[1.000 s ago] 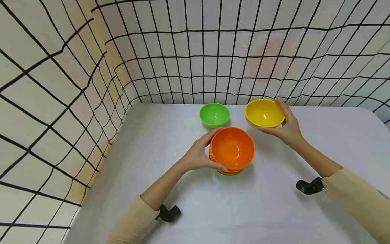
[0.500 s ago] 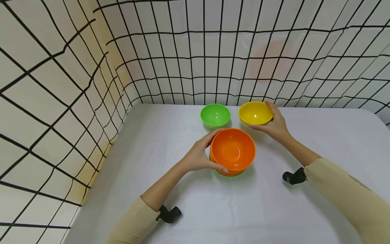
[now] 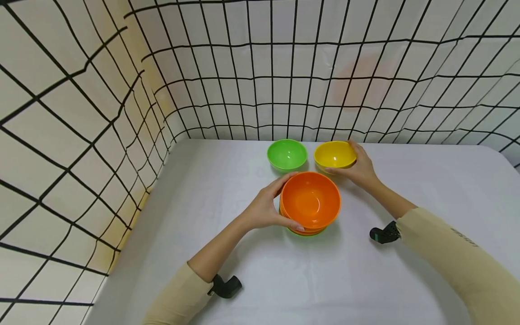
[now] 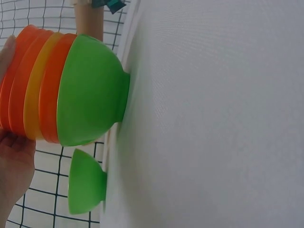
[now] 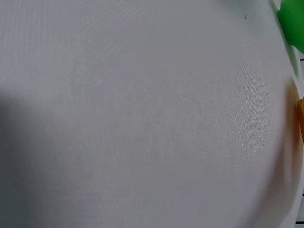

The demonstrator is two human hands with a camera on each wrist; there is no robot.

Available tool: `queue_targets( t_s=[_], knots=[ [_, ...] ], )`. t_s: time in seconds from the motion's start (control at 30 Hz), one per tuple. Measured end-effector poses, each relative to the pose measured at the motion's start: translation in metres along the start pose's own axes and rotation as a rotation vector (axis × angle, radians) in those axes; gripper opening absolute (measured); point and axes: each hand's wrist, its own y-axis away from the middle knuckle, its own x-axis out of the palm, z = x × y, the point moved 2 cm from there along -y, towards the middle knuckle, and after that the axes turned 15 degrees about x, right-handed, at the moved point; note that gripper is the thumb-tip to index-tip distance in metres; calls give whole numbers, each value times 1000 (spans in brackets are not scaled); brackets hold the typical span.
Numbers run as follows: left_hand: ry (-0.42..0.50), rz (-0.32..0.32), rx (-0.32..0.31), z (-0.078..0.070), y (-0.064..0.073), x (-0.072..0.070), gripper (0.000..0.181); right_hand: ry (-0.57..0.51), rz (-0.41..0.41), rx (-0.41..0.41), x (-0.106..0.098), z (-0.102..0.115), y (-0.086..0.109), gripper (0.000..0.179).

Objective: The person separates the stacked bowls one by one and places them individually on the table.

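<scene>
A stack of nested bowls (image 3: 311,201) stands near the middle of the table, an orange bowl on top. From the side, in the left wrist view, orange and yellow rims sit above a green bottom bowl (image 4: 90,92). My left hand (image 3: 266,205) grips this stack from the left, thumb at the near side and fingers at the far side. Toward the back, my right hand (image 3: 359,169) holds a yellow bowl (image 3: 335,155) by its right side, low over or on the table; contact is unclear. Just left of it rests a single green bowl (image 3: 287,155).
Black wire mesh (image 3: 272,79) rises behind the table and along its left side. The white-covered table (image 3: 438,180) extends to the right and toward the front. Black wrist cameras (image 3: 227,287) hang below both sleeves.
My right hand has carried the yellow bowl leftward and down, bringing it closer to the single green bowl. The left hand and the stack have stayed in place.
</scene>
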Motion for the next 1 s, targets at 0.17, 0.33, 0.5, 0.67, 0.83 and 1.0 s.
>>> queue_targets(
  t_s=[0.17,0.33,0.5,0.67,0.83,1.0],
  knots=[
    [4,1,-4,0,1,0,99,33,3,-26,2,-5,0,111],
    [10,-5,-1,-1,3,1,100,90,6,-36,4,-14,1,115],
    [7,-17,0,0,1,1,100,98,20,-24,1,-17,1,116],
    [7,-18,-7,-1,0,1,101,100,51,-11,0,-15,2,117],
    [8,-17,-6,-2,1,2,100,81,85,10,-2,-13,3,118],
    [10,-11,-10,-3,0,2,100,51,108,52,-5,-9,6,118]
  ],
)
